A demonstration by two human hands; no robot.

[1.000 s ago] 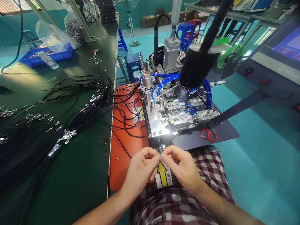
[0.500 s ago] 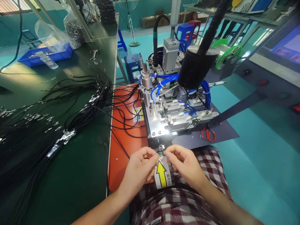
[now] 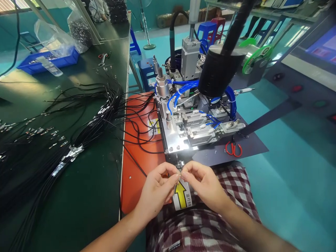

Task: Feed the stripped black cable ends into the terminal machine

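Note:
My left hand (image 3: 157, 187) and my right hand (image 3: 206, 182) meet fingertip to fingertip in front of the machine (image 3: 181, 140). Each is closed in a pinch of thumb and forefinger. Something tiny and thin shows between the fingertips, too small to name. Just below them is a white label (image 3: 182, 197) with a yellow arrow. A black cable (image 3: 135, 161) runs across the orange plate (image 3: 144, 168) toward my left hand; whether it is held there is hidden.
Bundles of black cables (image 3: 91, 129) lie on the dark green table (image 3: 97, 196) at left, with a blue tray (image 3: 63, 61) behind. Red-handled scissors (image 3: 233, 149) rest on the grey plate (image 3: 252, 145). A black cylinder (image 3: 220, 71) hangs above the machine.
My two hands have come closer together, so their fingertips now nearly touch. The coloured thin strands seen between them earlier are now mostly hidden.

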